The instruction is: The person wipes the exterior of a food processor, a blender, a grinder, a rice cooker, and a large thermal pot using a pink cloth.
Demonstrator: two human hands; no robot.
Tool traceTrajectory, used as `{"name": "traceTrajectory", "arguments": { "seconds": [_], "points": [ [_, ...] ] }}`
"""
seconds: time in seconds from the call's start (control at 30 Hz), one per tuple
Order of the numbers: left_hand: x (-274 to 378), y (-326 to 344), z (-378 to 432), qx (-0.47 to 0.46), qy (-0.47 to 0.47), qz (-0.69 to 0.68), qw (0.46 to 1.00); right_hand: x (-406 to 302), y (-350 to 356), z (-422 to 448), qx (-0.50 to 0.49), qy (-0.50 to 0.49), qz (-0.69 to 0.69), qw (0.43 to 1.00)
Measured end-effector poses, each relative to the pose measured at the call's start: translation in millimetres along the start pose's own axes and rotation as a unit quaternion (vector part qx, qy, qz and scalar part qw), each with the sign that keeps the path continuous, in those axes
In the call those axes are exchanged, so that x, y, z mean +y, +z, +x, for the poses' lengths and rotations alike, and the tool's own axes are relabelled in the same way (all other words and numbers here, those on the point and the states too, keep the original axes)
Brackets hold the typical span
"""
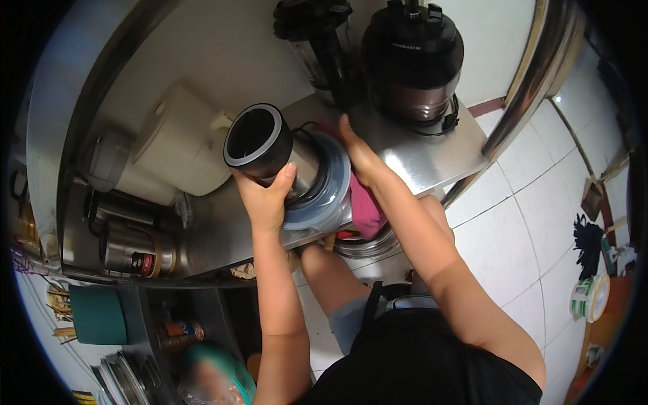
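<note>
My left hand (266, 197) is wrapped around the motor unit (306, 174) of what looks like an electric food chopper, a steel cylinder with a black top and a pale ring. Below that unit sits a translucent grey-blue lid (331, 187), apparently on a clear bowl at the counter's edge. On the right side, my right hand (360, 154) holds a pink cloth (367, 210) against the lid and bowl. Its thumb points up; the other fingers are mostly hidden. A dark cord (306, 129) shows behind the appliance.
The steel counter (415, 152) bears a dark rounded appliance (412, 66) and a blender-like appliance (324, 55). To the left stand a cream appliance (182, 142) and a steel kettle (136, 248). Metal basins (372, 246) are under the edge, close to my knees.
</note>
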State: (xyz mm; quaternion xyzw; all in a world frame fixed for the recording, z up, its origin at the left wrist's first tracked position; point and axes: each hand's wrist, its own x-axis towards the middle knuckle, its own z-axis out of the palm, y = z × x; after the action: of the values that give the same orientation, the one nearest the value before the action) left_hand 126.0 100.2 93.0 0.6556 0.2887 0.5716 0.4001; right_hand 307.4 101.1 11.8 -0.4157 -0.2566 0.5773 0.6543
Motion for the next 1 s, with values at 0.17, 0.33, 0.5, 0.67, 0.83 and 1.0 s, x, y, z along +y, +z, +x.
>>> {"name": "traceTrajectory", "arguments": {
  "seconds": [0.17, 0.33, 0.5, 0.67, 0.83, 1.0],
  "points": [
    [-16.3, -17.3, 10.6, -0.089, -0.008, -0.059, 0.994, 4.6, -8.9, 13.5, -0.039, 0.059, -0.006, 0.997],
    [-45.5, -47.9, 29.0, -0.169, 0.034, -0.029, 0.985, 36.1, -6.9, -2.3, 0.067, -0.085, -0.116, 0.987],
    [-14.8, -67.6, 18.3, -0.088, 0.046, 0.095, 0.991, 36.1, 4.9, -61.1, 0.137, -0.282, -0.319, 0.894],
    [17.3, -38.3, -7.4, -0.068, 0.038, 0.038, 0.996, 50.5, 5.1, -97.8, 0.07, -0.353, -0.454, 0.815],
    [5.2, -29.6, 0.1, 0.085, 0.024, 0.174, 0.981, 67.8, 24.1, -126.1, 0.003, -0.417, -0.566, 0.711],
    [1.0, -39.3, 0.3, 0.063, 0.022, 0.112, 0.992, 55.3, 9.7, -112.5, -0.059, -0.358, -0.701, 0.614]
  ]
}}
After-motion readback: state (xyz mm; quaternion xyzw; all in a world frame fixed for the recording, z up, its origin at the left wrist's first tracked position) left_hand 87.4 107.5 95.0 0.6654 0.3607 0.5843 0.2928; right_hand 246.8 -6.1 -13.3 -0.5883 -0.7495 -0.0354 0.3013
